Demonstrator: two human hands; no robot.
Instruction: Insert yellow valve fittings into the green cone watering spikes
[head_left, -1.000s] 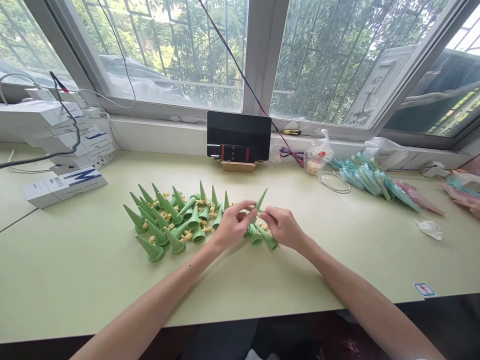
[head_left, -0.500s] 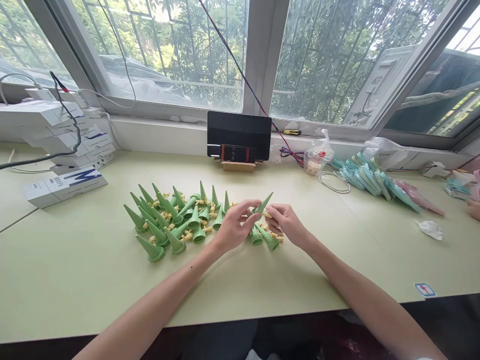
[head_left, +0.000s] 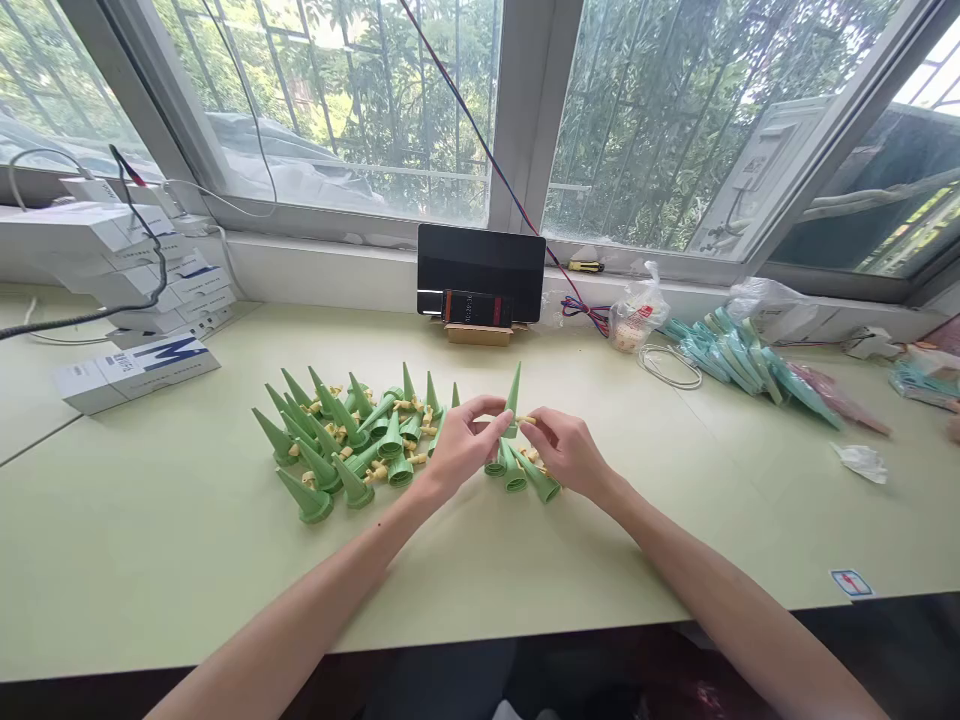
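My left hand (head_left: 474,436) is closed on a green plastic cone spike (head_left: 514,392), held just above the table with its tip pointing up. A small yellow valve piece (head_left: 526,419) sticks out from the spike's side toward the right. The fingertips of my right hand (head_left: 564,446) are closed on that yellow piece. Below the hands lie several more green cone spikes (head_left: 514,477), their open ends facing me. To the left spreads a group of similar spikes (head_left: 356,490) with yellow pieces among them, some upright and some on their sides.
A tablet (head_left: 480,268) and a lit phone (head_left: 477,308) lean at the back. White boxes (head_left: 142,370) are stacked at the left. At the right are a plastic bag (head_left: 636,318), a coiled white cable (head_left: 670,368), teal packets (head_left: 727,350) and a crumpled tissue (head_left: 860,461).
The held spike has turned from leaning right to nearly upright, shifting slightly left. My right hand has moved a little left with it.
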